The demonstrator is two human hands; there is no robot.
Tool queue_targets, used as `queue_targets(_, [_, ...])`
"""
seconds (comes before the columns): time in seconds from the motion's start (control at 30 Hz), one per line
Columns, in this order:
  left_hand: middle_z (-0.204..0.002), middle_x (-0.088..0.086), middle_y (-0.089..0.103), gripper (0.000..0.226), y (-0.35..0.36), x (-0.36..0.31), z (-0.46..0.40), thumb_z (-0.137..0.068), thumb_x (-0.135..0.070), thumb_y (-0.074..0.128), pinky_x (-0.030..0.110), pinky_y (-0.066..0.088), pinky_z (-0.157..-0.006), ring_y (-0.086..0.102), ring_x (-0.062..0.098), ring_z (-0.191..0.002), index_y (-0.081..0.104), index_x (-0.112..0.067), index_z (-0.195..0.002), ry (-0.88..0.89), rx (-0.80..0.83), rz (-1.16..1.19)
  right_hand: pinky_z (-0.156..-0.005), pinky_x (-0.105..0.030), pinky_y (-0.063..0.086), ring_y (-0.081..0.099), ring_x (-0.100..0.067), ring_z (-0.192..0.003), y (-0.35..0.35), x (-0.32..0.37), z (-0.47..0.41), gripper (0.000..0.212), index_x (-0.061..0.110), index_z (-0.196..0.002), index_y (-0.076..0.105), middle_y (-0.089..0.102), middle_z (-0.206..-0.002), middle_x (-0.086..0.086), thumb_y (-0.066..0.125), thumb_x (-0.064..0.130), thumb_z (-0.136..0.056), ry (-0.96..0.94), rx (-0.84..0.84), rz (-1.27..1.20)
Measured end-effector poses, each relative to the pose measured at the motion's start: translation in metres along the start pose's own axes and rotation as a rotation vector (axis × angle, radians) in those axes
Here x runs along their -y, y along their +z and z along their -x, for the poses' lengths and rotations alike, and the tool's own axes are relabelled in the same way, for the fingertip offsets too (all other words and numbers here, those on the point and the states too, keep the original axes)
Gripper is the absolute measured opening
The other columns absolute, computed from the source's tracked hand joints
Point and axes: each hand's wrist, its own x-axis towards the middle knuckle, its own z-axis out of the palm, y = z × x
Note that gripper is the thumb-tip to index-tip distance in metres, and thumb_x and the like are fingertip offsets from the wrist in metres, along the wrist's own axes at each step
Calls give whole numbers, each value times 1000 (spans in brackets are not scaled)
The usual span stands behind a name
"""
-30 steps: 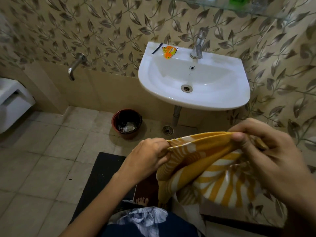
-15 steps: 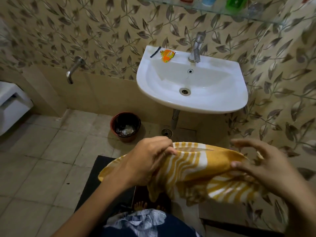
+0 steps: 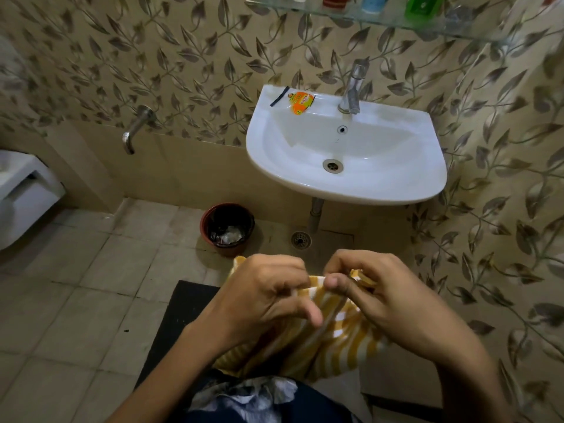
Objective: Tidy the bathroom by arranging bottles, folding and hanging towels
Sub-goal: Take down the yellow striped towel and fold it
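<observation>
A yellow and white striped towel (image 3: 320, 343) hangs in front of me, below the sink. My left hand (image 3: 262, 297) grips its upper edge on the left, with fingers curled over the cloth. My right hand (image 3: 384, 294) pinches the same edge on the right, and the two hands almost touch. Most of the towel's top is hidden under my hands. Several bottles (image 3: 370, 2) stand on a glass shelf (image 3: 393, 21) at the top right, cut off by the frame.
A white sink (image 3: 421, 181) with a tap (image 3: 352, 90) and an orange sachet (image 3: 300, 102) hangs on the leaf-patterned wall. A brown bin (image 3: 227, 227) stands on the tiled floor. A dark mat (image 3: 180, 312) lies underfoot, and a white toilet (image 3: 21, 193) is at left.
My hands have come together, bringing the two ends of the towel's top edge close. The towel now hangs narrower and lower. The view has tilted up slightly, showing more of the shelf.
</observation>
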Motion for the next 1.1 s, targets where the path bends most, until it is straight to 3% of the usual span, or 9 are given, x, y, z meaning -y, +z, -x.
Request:
queue_targets(0.1, [-62, -10, 42, 50, -4, 12, 9, -76, -62, 55, 23, 32, -45, 41, 7, -52, 51, -16, -54, -78, 48, -27, -59, -22, 39, 54, -12, -72, 1, -4, 3, 22, 29, -79, 50, 56, -72, 6, 39, 45, -90, 27, -59, 4])
queue_targets(0.23, [-59, -15, 35, 49, -13, 25, 23, -79, -58, 57, 17, 27, -45, 36, 1, -51, 47, -18, -53, -146, 81, -98, -56, -20, 36, 51, -10, -66, -9, -12, 8, 25, 35, -75, 47, 53, -70, 11, 34, 51, -89, 33, -152, -21])
queue_targets(0.47, [-64, -22, 45, 25, -30, 28, 22, -87, -53, 48, 11, 34, -55, 48, -2, -61, 54, -33, -73, -193, 103, -206, -55, -16, 37, 53, -7, -68, -22, -24, 14, 24, 38, -74, 48, 56, -74, 16, 35, 51, -89, 88, -233, 27])
queue_targets(0.67, [-59, -15, 42, 44, -30, 22, 15, -95, -53, 30, 20, 39, -52, 45, 0, -57, 46, -24, -66, -164, 25, -293, -61, -18, 39, 56, 0, -80, -21, -35, 15, 10, 41, -79, 55, 62, -83, 22, 52, 40, -89, 252, -227, 98])
queue_targets(0.73, [-61, -14, 44, 45, -25, 19, 14, -95, -53, 28, 27, 41, -49, 46, 1, -56, 46, -23, -67, -170, 20, -314, -64, -14, 38, 54, 11, -89, -17, -34, 17, 21, 50, -84, 56, 62, -90, 28, 61, 30, -86, 287, -178, 142])
queue_targets(0.8, [-63, -16, 42, 40, -20, 13, 11, -95, -53, 28, 28, 41, -48, 44, 0, -57, 45, -26, -70, -156, 32, -304, -69, -9, 40, 49, 17, -102, -12, -25, 16, 36, 56, -102, 54, 57, -107, 36, 66, 28, -82, 227, -181, 90])
queue_targets(0.93, [-69, -20, 39, 27, -12, -4, -3, -95, -50, 31, 15, 33, -51, 38, -6, -61, 44, -32, -79, -71, 95, -334, -93, -10, 40, 44, 10, -122, 6, 1, 4, 63, 51, -130, 44, 50, -129, 32, 74, 31, -77, 38, -87, -66])
queue_targets(1.03, [-67, -16, 49, 13, -11, -13, -8, -90, -42, 44, 6, 28, -54, 37, -9, -63, 50, -32, -84, -7, 136, -347, -91, -16, 44, 53, 5, -114, 14, 8, -4, 46, 43, -123, 53, 60, -119, 24, 66, 27, -82, -27, -10, -86])
queue_targets(1.1, [-67, -15, 51, 15, -14, -14, -8, -88, -46, 45, 17, 37, -49, 41, -7, -62, 52, -33, -87, -24, 166, -320, -80, -27, 50, 59, -1, -98, 14, 6, -5, 24, 41, -107, 58, 65, -101, 20, 62, 35, -84, -13, -17, -43])
